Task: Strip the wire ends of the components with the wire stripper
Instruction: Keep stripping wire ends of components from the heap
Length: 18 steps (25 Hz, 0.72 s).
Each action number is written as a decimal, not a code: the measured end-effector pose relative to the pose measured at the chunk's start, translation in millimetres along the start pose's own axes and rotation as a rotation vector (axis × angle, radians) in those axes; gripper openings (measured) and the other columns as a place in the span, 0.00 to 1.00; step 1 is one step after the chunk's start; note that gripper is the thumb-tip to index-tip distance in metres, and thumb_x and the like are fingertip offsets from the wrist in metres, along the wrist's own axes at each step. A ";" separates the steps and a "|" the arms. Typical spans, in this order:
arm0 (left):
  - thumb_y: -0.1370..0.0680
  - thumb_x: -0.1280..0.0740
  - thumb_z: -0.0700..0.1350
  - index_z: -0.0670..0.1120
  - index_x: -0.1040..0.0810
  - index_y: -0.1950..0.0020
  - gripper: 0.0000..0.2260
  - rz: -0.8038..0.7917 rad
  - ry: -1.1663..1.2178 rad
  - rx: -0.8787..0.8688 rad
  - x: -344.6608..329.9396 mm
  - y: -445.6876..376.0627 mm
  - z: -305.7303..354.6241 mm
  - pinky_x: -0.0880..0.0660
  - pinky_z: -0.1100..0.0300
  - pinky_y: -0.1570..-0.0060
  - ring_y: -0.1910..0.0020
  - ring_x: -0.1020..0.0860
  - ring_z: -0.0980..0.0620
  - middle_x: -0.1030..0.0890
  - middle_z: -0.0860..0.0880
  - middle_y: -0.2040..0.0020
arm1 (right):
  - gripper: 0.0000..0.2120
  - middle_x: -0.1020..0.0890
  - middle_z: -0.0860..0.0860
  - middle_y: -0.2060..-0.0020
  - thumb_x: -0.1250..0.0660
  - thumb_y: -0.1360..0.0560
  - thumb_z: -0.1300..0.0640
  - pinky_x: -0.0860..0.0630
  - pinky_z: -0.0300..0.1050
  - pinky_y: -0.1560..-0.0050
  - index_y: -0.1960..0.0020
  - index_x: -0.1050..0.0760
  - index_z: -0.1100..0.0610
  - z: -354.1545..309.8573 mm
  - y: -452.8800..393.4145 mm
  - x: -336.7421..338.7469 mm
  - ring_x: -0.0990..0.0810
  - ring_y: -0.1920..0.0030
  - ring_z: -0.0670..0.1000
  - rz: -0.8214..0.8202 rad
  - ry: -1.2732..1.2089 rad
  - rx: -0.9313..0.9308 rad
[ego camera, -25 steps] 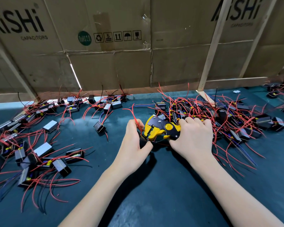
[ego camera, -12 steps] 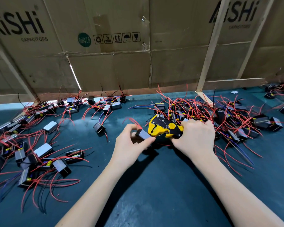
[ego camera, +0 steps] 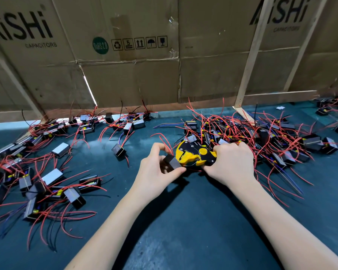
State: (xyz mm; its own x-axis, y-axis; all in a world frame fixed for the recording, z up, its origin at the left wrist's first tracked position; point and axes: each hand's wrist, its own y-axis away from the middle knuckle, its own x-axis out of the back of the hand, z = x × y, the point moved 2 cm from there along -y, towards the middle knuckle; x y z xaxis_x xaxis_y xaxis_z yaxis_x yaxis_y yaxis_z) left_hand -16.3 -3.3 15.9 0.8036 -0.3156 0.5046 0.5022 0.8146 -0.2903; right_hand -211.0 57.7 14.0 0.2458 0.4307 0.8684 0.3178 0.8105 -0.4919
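Observation:
My left hand (ego camera: 156, 172) pinches a small black box component (ego camera: 171, 162) between thumb and fingers, its red wires (ego camera: 165, 142) rising toward the tool. My right hand (ego camera: 231, 162) grips the handles of the yellow and black wire stripper (ego camera: 193, 154), whose jaws point left and sit right beside the component. The stripper's handles are hidden under my fingers. Both hands hover just above the dark green table mat (ego camera: 183, 221), in the middle of the view.
A tangled pile of components with red wires (ego camera: 261, 137) lies right behind my right hand. More components (ego camera: 47, 178) are scattered over the left of the mat. A cardboard wall (ego camera: 135, 75) with wooden slats (ego camera: 250, 55) closes off the back.
My left hand has turned the component from a wire grip to a pinch on its black body. The stripper has stayed by my right hand, with its jaws still at the wires.

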 end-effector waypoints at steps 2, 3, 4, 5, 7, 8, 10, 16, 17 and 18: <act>0.30 0.22 0.47 0.51 0.32 0.48 0.21 0.012 0.005 0.001 1.2 -0.2 0.3 0.32 0.68 0.66 0.72 0.32 0.57 0.19 0.43 0.65 | 0.20 0.22 0.53 0.70 0.28 0.38 0.36 0.39 0.44 0.64 0.69 0.25 0.53 0.0 -0.7 1.0 0.21 0.65 0.58 -0.005 -0.029 -0.041; 0.30 0.22 0.47 0.52 0.32 0.48 0.20 0.023 0.017 0.003 1.9 -0.3 0.3 0.31 0.68 0.66 0.72 0.31 0.57 0.19 0.44 0.65 | 0.21 0.22 0.54 0.70 0.28 0.38 0.36 0.39 0.42 0.65 0.68 0.23 0.55 -1.0 -0.5 1.5 0.21 0.66 0.58 -0.011 -0.042 -0.065; 0.30 0.22 0.47 0.52 0.32 0.49 0.20 0.029 0.033 0.003 2.5 -0.1 0.3 0.31 0.68 0.66 0.72 0.31 0.57 0.19 0.45 0.65 | 0.22 0.22 0.55 0.71 0.27 0.39 0.36 0.38 0.42 0.66 0.69 0.23 0.56 -2.0 0.2 1.8 0.21 0.67 0.59 -0.006 -0.058 -0.074; 0.30 0.22 0.47 0.52 0.32 0.49 0.20 0.034 0.040 0.003 3.1 -0.1 0.6 0.31 0.70 0.67 0.72 0.30 0.58 0.18 0.46 0.65 | 0.21 0.22 0.55 0.72 0.25 0.40 0.38 0.37 0.42 0.66 0.69 0.23 0.57 -2.1 0.3 2.2 0.22 0.69 0.59 0.028 -0.077 -0.072; 0.30 0.22 0.48 0.52 0.31 0.49 0.19 0.033 0.028 0.006 4.0 0.1 -0.3 0.33 0.72 0.68 0.73 0.31 0.59 0.18 0.50 0.67 | 0.21 0.21 0.55 0.69 0.23 0.42 0.41 0.34 0.48 0.61 0.66 0.22 0.58 1.6 -0.2 3.1 0.21 0.65 0.59 0.121 -0.116 -0.083; 0.30 0.22 0.48 0.51 0.31 0.50 0.19 0.030 0.023 0.009 4.2 0.3 -1.0 0.33 0.71 0.68 0.73 0.31 0.59 0.20 0.52 0.69 | 0.22 0.21 0.55 0.66 0.24 0.40 0.40 0.34 0.50 0.58 0.62 0.22 0.58 5.4 -0.6 2.8 0.21 0.62 0.59 0.146 -0.131 -0.104; 0.30 0.22 0.47 0.50 0.28 0.51 0.16 0.037 0.013 0.017 2.2 -0.7 -3.0 0.30 0.69 0.64 0.70 0.27 0.57 0.22 0.56 0.69 | 0.22 0.21 0.54 0.64 0.27 0.37 0.38 0.35 0.51 0.56 0.60 0.23 0.58 14.5 -1.1 1.5 0.22 0.59 0.60 0.197 -0.173 -0.164; 0.26 0.35 0.30 0.46 0.48 0.20 0.38 -0.266 0.009 0.060 -17.7 -1.2 -9.2 0.42 0.65 0.27 0.26 0.37 0.58 0.38 0.54 0.25 | 0.23 0.22 0.53 0.66 0.28 0.34 0.35 0.30 0.52 0.56 0.65 0.27 0.54 29.4 -4.4 7.2 0.21 0.59 0.61 0.207 -0.319 -0.344; 0.27 0.38 0.29 0.46 0.51 0.20 0.40 -0.262 -0.033 0.039 -15.0 -3.4 -10.1 0.46 0.66 0.26 0.24 0.42 0.58 0.42 0.55 0.23 | 0.22 0.23 0.52 0.67 0.28 0.34 0.35 0.29 0.52 0.56 0.66 0.28 0.53 31.1 -4.7 10.2 0.21 0.59 0.61 0.220 -0.362 -0.368; 0.28 0.39 0.28 0.45 0.49 0.20 0.39 -0.184 -0.083 0.017 -7.4 -5.8 -10.7 0.47 0.65 0.26 0.23 0.42 0.56 0.42 0.54 0.22 | 0.22 0.24 0.51 0.67 0.28 0.34 0.35 0.27 0.53 0.56 0.66 0.28 0.53 32.3 -4.5 12.8 0.22 0.60 0.61 0.237 -0.415 -0.395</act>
State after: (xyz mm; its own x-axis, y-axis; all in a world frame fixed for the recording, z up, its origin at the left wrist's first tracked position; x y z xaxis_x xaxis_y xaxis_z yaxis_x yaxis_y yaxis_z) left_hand -21.8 -10.9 5.1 0.6692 -0.4198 0.6132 0.6325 0.7549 -0.1734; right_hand -238.8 72.4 29.3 -0.0006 0.7636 0.6456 0.6328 0.5002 -0.5911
